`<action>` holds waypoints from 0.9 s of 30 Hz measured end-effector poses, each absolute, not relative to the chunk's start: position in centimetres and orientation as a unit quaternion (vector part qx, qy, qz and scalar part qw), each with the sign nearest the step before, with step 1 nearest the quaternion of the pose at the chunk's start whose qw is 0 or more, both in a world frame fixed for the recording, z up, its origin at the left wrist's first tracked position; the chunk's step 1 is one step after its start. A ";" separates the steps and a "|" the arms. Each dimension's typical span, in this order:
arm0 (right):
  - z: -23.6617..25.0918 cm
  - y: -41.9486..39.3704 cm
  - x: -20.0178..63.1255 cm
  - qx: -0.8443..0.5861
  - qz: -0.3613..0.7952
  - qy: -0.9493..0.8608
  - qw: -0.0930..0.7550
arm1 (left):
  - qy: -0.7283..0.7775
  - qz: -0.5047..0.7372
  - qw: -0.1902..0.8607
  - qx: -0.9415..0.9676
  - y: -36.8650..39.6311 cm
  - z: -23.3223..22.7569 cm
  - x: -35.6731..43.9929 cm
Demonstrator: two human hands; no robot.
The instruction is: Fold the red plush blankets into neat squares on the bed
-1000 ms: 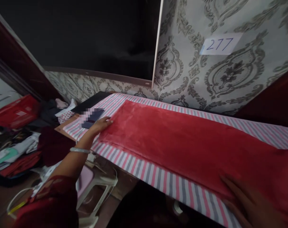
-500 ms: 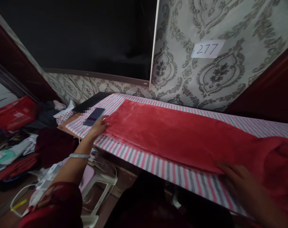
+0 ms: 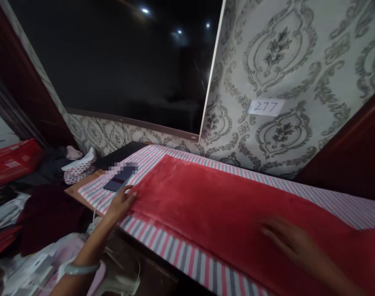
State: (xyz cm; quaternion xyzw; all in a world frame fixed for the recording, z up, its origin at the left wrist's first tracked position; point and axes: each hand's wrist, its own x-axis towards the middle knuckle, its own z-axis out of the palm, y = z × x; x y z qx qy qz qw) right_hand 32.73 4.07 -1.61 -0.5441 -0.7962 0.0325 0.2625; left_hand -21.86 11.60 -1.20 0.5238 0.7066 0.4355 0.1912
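Observation:
A folded red plush cloth (image 3: 199, 193) lies long and flat across a pink, grey and white striped cover (image 3: 178, 246). At its left edge is my left hand (image 3: 121, 203), the fingertips touching the border with thumb and forefinger apart. A pale bangle (image 3: 82, 269) circles that wrist. My right hand (image 3: 289, 238), smeared a little by motion, is over the cloth's right part with the fingers stretched out. Whether its palm presses on the fabric I cannot tell. Just beyond my left hand, a dark phone (image 3: 116, 182) rests on the striped cover.
A large black television (image 3: 128, 70) hangs on the patterned wall behind, beside a paper label (image 3: 266, 107) reading 277. Heaped clothes (image 3: 51, 213) and a red bag (image 3: 17, 160) are at the left. A white cable (image 3: 94, 216) hangs over the table's front edge near my left arm.
My right hand has moved from the cloth's front edge inward onto its top, away from me. My left hand stays at the left edge. The view has tilted upward.

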 end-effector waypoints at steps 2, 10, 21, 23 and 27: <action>-0.1 9.8 29.0 -0.513 0.059 -0.816 0.260 | 0.700 0.453 0.184 0.520 11.1 -1.9 -22.0; 0.6 28.5 12.7 -0.484 0.106 -0.830 0.257 | 0.718 0.468 0.091 0.507 9.5 -3.3 -20.9; -0.3 38.4 2.6 -0.568 0.178 -0.783 0.180 | 0.715 0.502 0.071 0.481 8.9 -5.5 -20.3; -1.0 38.9 1.9 -0.571 0.189 -0.779 0.179 | 0.715 0.498 0.078 0.485 8.8 -5.8 -20.2; -1.2 39.3 0.6 -0.566 0.193 -0.776 0.198 | 0.707 0.501 0.091 0.490 8.6 -5.7 -20.3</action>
